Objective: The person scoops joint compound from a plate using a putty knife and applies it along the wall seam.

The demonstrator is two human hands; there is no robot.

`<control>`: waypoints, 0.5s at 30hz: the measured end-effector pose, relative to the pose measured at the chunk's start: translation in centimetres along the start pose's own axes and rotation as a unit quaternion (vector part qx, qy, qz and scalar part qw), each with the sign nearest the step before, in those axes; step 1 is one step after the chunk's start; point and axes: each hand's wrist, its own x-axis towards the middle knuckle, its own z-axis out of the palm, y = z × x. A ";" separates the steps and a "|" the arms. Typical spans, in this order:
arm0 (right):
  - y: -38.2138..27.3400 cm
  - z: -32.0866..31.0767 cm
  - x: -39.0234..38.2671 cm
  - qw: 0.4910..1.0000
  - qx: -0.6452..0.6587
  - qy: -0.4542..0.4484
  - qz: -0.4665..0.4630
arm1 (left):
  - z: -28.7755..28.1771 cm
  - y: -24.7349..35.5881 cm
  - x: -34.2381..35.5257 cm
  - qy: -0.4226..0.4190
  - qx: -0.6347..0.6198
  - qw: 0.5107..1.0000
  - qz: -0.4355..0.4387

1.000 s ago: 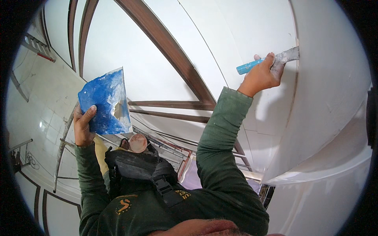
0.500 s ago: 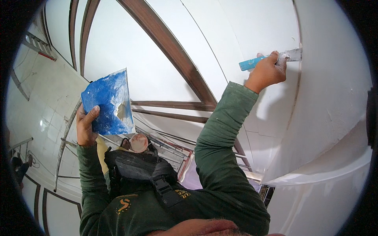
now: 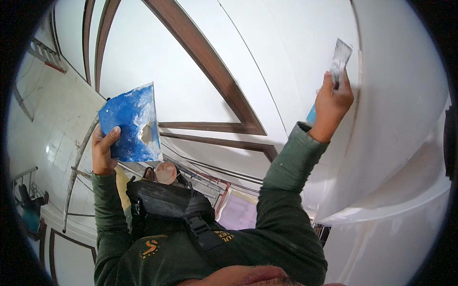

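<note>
My left hand [image 3: 103, 148] grips the lower left side of a blue board [image 3: 129, 128], thumb on its face. White paste smears the board, with a thicker lump near its right edge. Closed round a putty knife [image 3: 341, 57], my right hand [image 3: 335, 102] is raised close to the white wall. The knife's blade is coated with whitish paste and points up; a bit of its turquoise handle shows below the hand. Just right of that hand runs a seam [image 3: 359, 62] between the wall and the curved white surface.
Dark brown trim [image 3: 205, 52] frames the white wall panels. Below me are scaffold bars [image 3: 202, 178], a round container [image 3: 166, 173] and a black bag [image 3: 167, 200] against my body. A pole frame [image 3: 78, 167] stands at left above the tiled floor. Another person [image 3: 31, 209] is at far left.
My right hand has come down and turned, taking the putty knife's blade off the seam, so it now points up instead of right. The left hand and board have barely moved.
</note>
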 end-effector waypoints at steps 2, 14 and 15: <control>0.0 0.1 1.7 1.000 -0.006 0.001 -0.003 | 0.0 0.0 0.1 -0.005 -0.001 1.000 -0.009; 3.8 -5.4 1.3 0.978 -0.182 -0.106 0.000 | 0.8 0.6 0.1 -0.020 0.000 1.000 -0.010; 4.4 -6.0 0.6 0.977 -0.183 -0.105 0.001 | 0.5 0.6 0.1 -0.026 0.002 1.000 -0.010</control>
